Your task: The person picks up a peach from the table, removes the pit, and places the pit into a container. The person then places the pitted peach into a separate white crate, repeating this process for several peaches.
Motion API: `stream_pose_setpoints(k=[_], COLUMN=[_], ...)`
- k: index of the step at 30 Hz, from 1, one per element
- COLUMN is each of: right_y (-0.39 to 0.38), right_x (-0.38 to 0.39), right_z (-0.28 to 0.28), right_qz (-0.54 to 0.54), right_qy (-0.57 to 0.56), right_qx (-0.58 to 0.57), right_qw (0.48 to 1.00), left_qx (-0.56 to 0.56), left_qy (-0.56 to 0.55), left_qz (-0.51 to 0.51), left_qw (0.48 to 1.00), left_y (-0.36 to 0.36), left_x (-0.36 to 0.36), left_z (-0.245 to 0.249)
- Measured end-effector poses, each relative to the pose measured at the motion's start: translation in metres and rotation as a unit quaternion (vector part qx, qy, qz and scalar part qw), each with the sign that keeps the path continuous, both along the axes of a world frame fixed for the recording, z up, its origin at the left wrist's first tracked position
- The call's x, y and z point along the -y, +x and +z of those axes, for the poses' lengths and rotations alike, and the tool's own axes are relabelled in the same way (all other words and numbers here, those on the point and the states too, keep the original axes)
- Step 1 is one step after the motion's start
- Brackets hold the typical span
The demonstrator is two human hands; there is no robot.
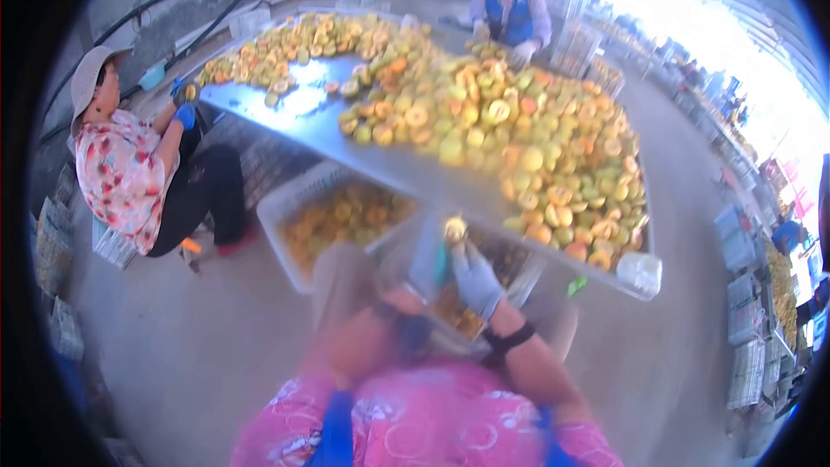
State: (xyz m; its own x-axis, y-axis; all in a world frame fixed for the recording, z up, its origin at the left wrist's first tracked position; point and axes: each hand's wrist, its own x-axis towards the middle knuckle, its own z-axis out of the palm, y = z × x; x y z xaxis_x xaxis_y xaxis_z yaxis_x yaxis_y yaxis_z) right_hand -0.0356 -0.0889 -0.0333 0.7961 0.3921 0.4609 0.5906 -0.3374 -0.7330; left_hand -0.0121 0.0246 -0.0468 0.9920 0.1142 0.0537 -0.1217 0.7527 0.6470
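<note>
My right hand (477,281), in a light grey glove, pinches a yellow fruit half (455,229), apricot- or peach-like, at its fingertips. Close beside it, my left hand (422,270) is gloved and smeared by motion, its fingers drawn in around something turquoise (443,259) that I cannot make out. Both hands are just off the near edge of a metal table (406,171). Beneath them, a crate (523,281) between my knees has fruit pieces in it. Left of this stands a white crate (275,216) filled with halved fruit.
A large heap of halved fruit (484,112) covers much of the table. One person (130,156) sits at the left, handling fruit with blue gloves; another person (514,4) works across the table. A white container (640,275) sits at the right corner. Stacked crates (748,320) line the far right.
</note>
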Motion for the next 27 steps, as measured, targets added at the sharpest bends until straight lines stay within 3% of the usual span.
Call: stream_pose_setpoints(k=[2,4,7,10,12,13,15,16,18,19,21,22,24,25,26,27], right_y=[-0.006,-0.001,-0.009,-0.015,-0.034,-0.035,-0.036,-0.031,-0.018,-0.017,-0.014,-0.006,0.011,0.006,-0.003,-0.008], right_x=[-0.002,-0.002,-0.004,-0.006,-0.010,-0.010,-0.009,-0.006,0.005,0.011,0.027,0.034,0.045,0.044,0.037,0.032], right_z=[0.029,0.021,0.037,0.037,0.058,0.061,0.061,0.049,0.016,0.018,0.025,0.017,-0.011,-0.018,-0.026,-0.032], right_qz=[-0.029,-0.014,-0.014,-0.030,-0.027,-0.028,-0.027,-0.027,0.049,0.048,0.166,0.166,0.452,0.452,0.301,0.113], right_qy=[-0.069,-0.056,-0.034,-0.022,0.063,0.062,0.080,0.080,0.183,0.182,0.142,0.141,0.253,0.253,0.135,0.001], right_qx=[-0.168,-0.173,-0.269,-0.315,-0.381,-0.380,-0.439,-0.437,-0.527,-0.525,-0.622,-0.621,-0.649,-0.648,-0.493,-0.279], right_qw=[0.983,0.983,0.963,0.948,0.922,0.923,0.894,0.895,0.829,0.830,0.752,0.753,0.558,0.558,0.805,0.954], left_qx=[-0.016,-0.045,-0.028,0.000,-0.025,-0.023,-0.093,-0.091,-0.016,-0.014,-0.031,-0.029,0.104,0.104,0.040,-0.025], left_qy=[-0.025,-0.049,-0.037,0.030,0.169,0.167,0.260,0.260,0.186,0.185,0.078,0.076,0.270,0.270,0.314,0.357], left_qz=[-0.014,-0.027,-0.020,0.013,-0.003,-0.003,0.104,0.104,-0.069,-0.069,-0.083,-0.083,-0.099,-0.098,-0.077,-0.056], left_qw=[0.999,0.997,0.999,0.999,0.985,0.986,0.955,0.956,0.980,0.980,0.993,0.993,0.952,0.952,0.945,0.932], left_y=[-0.004,-0.009,-0.017,-0.018,-0.022,-0.018,-0.002,-0.006,-0.019,-0.021,-0.023,-0.020,-0.014,-0.017,-0.024,-0.029], left_x=[-0.001,0.000,0.001,-0.005,-0.012,-0.011,-0.005,-0.010,-0.026,-0.027,-0.026,-0.030,-0.036,-0.033,-0.028,-0.024], left_z=[0.009,0.027,0.045,0.042,0.047,0.036,0.001,0.014,0.051,0.048,0.036,0.033,0.029,0.036,0.047,0.054])
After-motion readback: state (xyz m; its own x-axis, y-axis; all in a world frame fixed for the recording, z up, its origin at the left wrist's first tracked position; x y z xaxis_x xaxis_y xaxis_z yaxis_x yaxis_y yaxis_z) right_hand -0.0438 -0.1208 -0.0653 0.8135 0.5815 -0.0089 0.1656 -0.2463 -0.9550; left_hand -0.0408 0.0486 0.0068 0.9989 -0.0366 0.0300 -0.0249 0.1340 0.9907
